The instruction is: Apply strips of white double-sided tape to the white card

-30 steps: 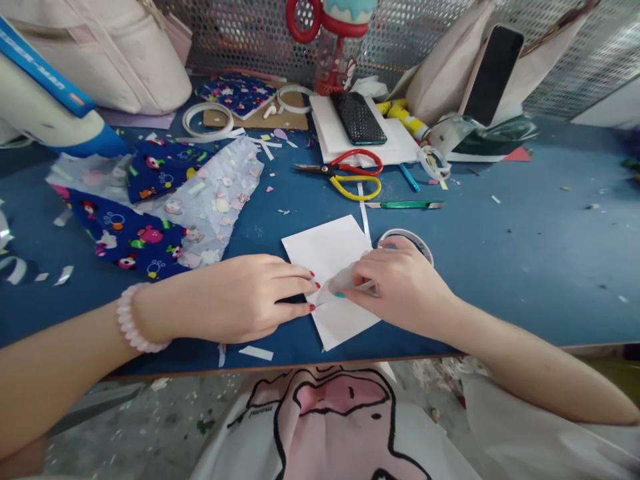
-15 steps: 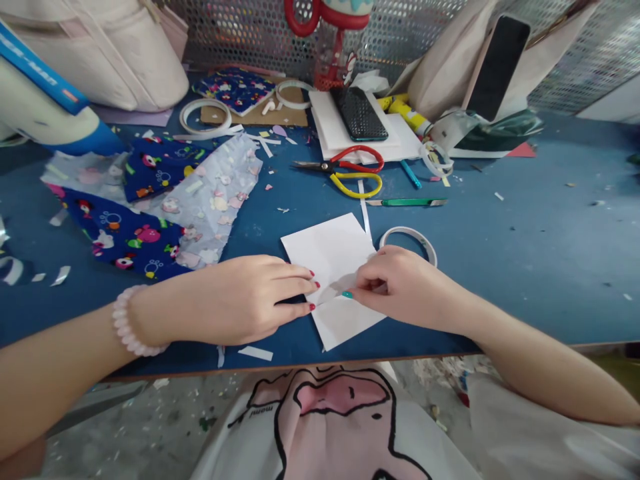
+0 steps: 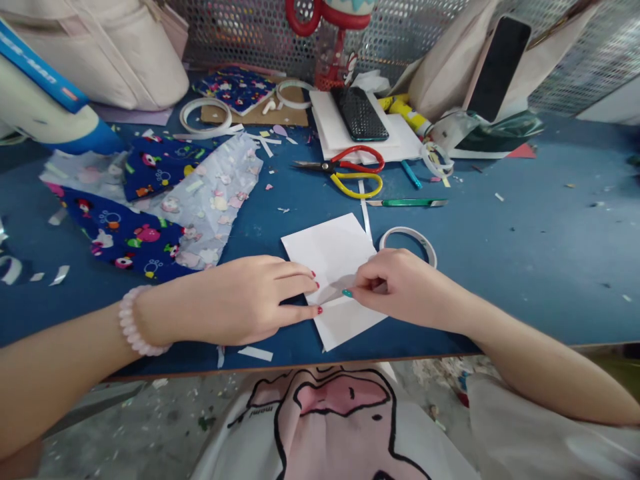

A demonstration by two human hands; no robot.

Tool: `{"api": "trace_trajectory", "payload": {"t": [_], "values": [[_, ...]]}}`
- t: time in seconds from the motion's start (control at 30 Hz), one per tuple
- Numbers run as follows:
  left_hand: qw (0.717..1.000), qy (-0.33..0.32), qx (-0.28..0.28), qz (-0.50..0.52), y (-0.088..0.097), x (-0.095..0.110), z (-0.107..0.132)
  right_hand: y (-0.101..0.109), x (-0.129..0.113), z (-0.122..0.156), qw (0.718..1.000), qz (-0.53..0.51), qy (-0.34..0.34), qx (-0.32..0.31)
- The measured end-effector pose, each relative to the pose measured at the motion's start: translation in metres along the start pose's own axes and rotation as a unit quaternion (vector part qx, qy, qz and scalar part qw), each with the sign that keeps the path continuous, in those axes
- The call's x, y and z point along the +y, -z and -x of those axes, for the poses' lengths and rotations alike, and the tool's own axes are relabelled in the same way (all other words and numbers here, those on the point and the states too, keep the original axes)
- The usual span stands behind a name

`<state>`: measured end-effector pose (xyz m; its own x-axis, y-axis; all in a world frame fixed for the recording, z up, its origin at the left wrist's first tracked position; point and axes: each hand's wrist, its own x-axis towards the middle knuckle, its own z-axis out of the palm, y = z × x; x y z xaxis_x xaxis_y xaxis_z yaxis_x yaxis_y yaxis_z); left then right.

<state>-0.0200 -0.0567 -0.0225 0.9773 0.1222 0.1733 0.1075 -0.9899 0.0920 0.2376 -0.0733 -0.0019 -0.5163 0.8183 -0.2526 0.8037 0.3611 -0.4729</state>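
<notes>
"Head view: pinning white paper [image 3: 330, 253] at the desk's [image 3: 525, 267] front edge with left hand [image 3: 240, 300], fingers flat, outstretched."
"And right hand [image 3: 407, 288]?"
"Fingertips pinched shut on a thin strip [image 3: 378, 288] at mid-sheet — peeling, probably. Calls for firm hold-down, slow pull."

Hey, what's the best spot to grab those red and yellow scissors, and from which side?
Take the scissors by the handle loops, coming in from the right. They lie flat on the table with the blades pointing left, so the loops are the safe, open end.
</notes>
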Motion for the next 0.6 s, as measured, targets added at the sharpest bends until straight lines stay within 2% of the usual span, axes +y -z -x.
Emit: {"api": "trace_trajectory", "payload": {"t": [0.17,0.3,0.6], "values": [[1.0,0.008,-0.011,0.026,0.0,-0.002,0.001,0.001,-0.002,-0.001,0.999,0.037,0.006,0.007],[0.999,0.001,-0.024,0.04,0.002,-0.005,-0.001,0.004,-0.005,-0.002,0.997,0.076,-0.033,-0.006],[0.998,-0.006,-0.029,0.052,0.002,-0.007,-0.004,0.013,-0.006,-0.011,0.996,0.015,-0.064,-0.061]]}}
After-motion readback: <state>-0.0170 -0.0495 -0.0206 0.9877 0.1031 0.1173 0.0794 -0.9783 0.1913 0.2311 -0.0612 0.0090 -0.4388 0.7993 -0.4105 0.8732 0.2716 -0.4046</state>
